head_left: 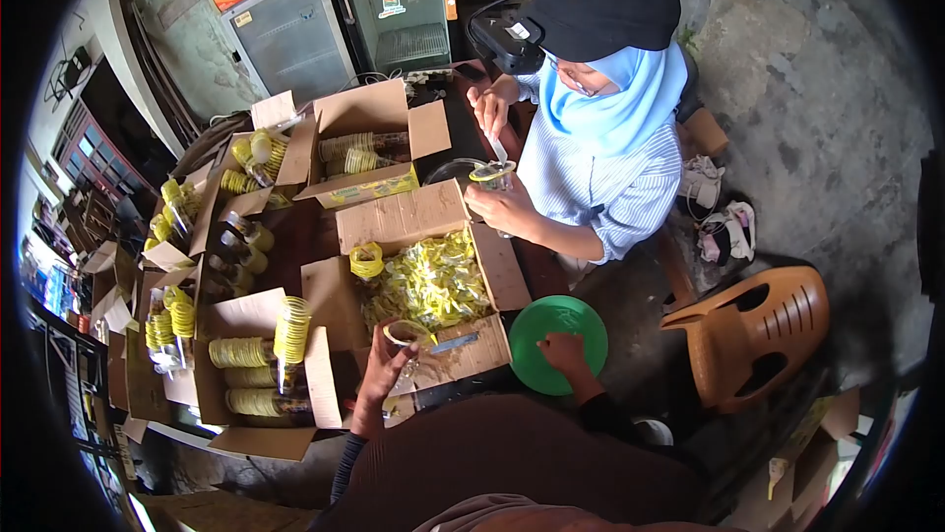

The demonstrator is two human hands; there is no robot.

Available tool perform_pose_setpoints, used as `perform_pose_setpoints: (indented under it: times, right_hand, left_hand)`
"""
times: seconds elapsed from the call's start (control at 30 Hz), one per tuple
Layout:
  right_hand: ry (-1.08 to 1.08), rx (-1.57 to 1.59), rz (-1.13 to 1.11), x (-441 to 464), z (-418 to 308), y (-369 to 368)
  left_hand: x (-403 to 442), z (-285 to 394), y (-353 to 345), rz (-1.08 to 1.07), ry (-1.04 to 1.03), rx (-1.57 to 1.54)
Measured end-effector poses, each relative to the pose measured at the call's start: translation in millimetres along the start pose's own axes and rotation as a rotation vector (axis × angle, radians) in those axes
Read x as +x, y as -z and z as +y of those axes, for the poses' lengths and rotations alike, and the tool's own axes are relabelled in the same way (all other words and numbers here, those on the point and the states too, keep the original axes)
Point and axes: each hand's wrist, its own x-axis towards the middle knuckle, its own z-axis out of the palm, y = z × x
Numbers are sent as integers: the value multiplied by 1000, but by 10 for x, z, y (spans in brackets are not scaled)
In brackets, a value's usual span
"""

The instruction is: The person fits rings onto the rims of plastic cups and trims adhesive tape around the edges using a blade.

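My left hand [384,367] is wrapped round a clear plastic cup [408,333] with a yellow rim, held near the front flap of an open cardboard box. That box [451,367] is filled with a heap of yellow plastic scraps or small wrappers [433,281]; a ring-like yellow roll [366,259] sits in its left corner. On the flap beside the cup lies a blue, blade-like strip [455,343]. My right hand [563,350] is over the green basin [597,335], fingers curled in; what they hold, if anything, is hidden.
Opposite, a person [600,168] holds a similar cup [492,175] and a light-coloured utensil [499,150]. Cardboard boxes [258,441] with stacked yellow-rimmed cups [241,353] crowd the left. An orange plastic chair [753,335] stands to the right, shoes [726,234] on the floor behind it.
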Motion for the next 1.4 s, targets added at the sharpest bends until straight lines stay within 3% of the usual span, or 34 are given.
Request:
perform_pose_setpoints:
  times: [0.1,0.17,0.3,0.37,0.5,0.6,0.67,0.87,0.9,0.97,1.07,1.23,1.3,1.4]
  right_hand:
    - [-3,119,84,-81,10,6]
    - [45,111,272,-137,70,-47]
    - [202,77,247,-198,143,-31]
    - [172,310,289,-217,140,-59]
    - [58,208,143,-235,81,54]
    - [-5,65,-42,-199,62,81]
    - [260,-12,482,-273,17,68]
    - [252,436,199,-331,-417,553]
    - [253,437,202,-315,-494,566]
    - [522,528,400,-287,-639,572]
    - [481,548,271,-334,-939,691]
    - [460,414,273,-174,-1010,375]
    - [747,277,399,-160,-1003,313]
    - [650,349,219,-148,-1136,259]
  left_hand:
    - [38,-18,-11,-6,-59,106]
    - [58,-7,-42,-50,-58,95]
    - [54,106,-132,-135,-22,-1]
    - [60,145,-165,-128,-29,-4]
    - [73,253,-202,-177,-90,-218]
    - [65,375,-222,-154,-34,-161]
    - [73,342,-239,-158,-183,-123]
    - [51,336,-250,-74,-321,201]
    - [38,352,-259,-63,-323,214]
    - [46,305,-250,-69,-317,216]
    - [11,198,-261,-74,-273,228]
    - [-59,108,-192,-26,-308,319]
    - [-107,42,-111,10,-312,352]
    - [-206,-49,34,69,-317,378]
